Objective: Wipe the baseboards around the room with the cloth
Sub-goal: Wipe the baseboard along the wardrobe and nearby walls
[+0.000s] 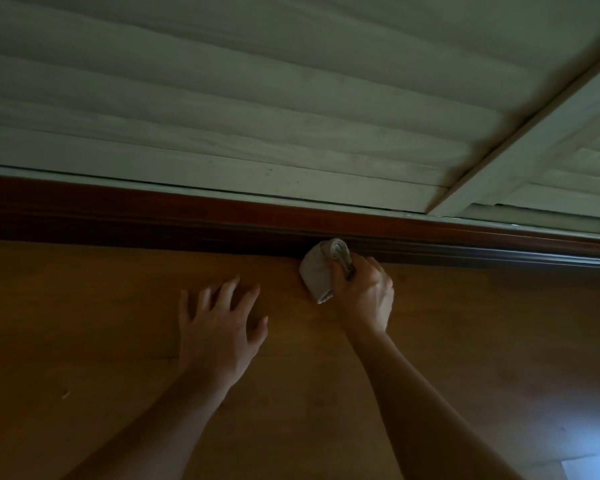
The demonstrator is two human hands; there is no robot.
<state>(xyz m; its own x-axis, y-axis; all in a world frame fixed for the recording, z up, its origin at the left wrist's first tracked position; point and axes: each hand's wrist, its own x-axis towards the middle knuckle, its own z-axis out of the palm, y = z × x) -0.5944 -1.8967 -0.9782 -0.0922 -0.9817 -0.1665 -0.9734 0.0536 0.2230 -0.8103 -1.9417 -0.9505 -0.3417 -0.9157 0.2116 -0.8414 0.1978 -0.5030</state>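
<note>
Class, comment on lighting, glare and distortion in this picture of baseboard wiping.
Head view: dim overall, baseboard lost in shadow at left; head view: bluish glare patch on the floor at bottom right; head view: wide-angle lens tilts and bows the baseboard line; cloth and right hand look sharp.

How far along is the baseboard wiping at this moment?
Done: unclear; the baseboard looks alike on both sides of the cloth. In hand: the right hand grips the rolled cloth against the baseboard's lower edge; the left hand rests spread on the floor. Left: the baseboard runs on both ways, and the rest of the room is out of view.
</note>
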